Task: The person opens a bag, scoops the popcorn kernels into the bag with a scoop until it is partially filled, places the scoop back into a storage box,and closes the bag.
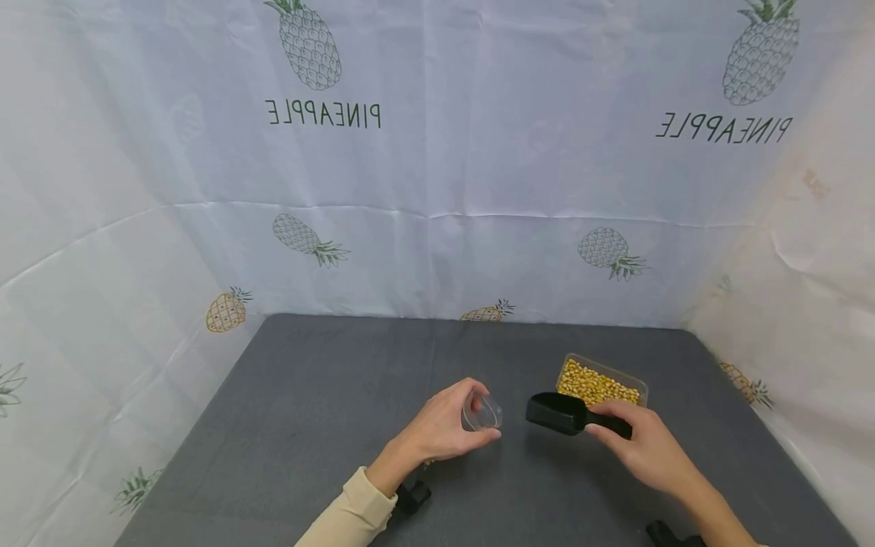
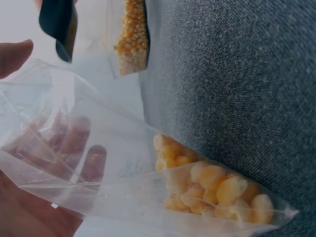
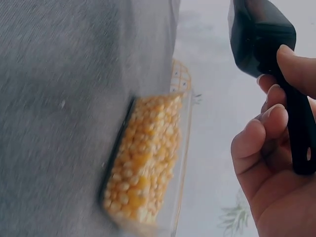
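Note:
My left hand [image 1: 447, 425] holds a clear plastic bag [image 1: 488, 414] by its mouth, which is spread between thumb and fingers. Corn kernels [image 2: 217, 190] fill the bag's lower corner, close above the table in the left wrist view. To the right, my right hand [image 1: 645, 448] grips a black scoop [image 1: 559, 414] by its handle, thumb on one side and fingers on the other. The scoop is raised above the table, its blade pointing toward the bag but apart from it. No kernels show in the scoop. Behind it stands a clear rectangular container [image 1: 611, 370] of corn kernels [image 3: 148, 153].
A dark grey cloth covers the table [image 1: 328, 395]. White curtains [image 1: 437, 167] with pineapple prints hang at the back and both sides. Black wrist devices [image 1: 413, 497] sit on both wrists.

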Motion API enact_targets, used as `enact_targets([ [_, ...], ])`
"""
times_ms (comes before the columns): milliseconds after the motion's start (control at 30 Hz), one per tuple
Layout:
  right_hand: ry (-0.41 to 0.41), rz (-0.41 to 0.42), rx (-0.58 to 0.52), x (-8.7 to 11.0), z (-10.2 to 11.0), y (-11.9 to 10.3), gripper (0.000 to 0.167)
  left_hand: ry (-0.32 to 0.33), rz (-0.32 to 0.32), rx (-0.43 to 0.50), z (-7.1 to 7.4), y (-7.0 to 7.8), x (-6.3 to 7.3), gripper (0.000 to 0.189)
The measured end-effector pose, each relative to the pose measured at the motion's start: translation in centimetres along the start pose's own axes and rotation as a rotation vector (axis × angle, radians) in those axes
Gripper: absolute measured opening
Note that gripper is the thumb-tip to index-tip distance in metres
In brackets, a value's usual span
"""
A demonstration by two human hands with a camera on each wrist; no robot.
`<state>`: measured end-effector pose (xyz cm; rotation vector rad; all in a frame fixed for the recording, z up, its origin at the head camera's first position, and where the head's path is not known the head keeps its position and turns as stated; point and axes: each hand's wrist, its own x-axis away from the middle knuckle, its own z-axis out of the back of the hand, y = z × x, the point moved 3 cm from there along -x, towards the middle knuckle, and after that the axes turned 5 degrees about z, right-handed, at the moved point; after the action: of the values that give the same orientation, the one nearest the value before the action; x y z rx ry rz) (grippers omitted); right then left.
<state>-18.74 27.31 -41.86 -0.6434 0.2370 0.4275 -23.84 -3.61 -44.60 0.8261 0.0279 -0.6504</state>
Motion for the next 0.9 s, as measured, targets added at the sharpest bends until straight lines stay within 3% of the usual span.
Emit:
enact_targets([
  [467,-0.031,-0.105,0.013,0.9,1.8,2.3,0.033,-0.006,0.022,-0.002,0.2,-0.2,0.2,0.054],
  [900,-0.026,-0.152,0.097,2.0,4.1,4.8,0.032,-0.007,0.022,0.007,0.0,-0.1,0.0,0.053],
])
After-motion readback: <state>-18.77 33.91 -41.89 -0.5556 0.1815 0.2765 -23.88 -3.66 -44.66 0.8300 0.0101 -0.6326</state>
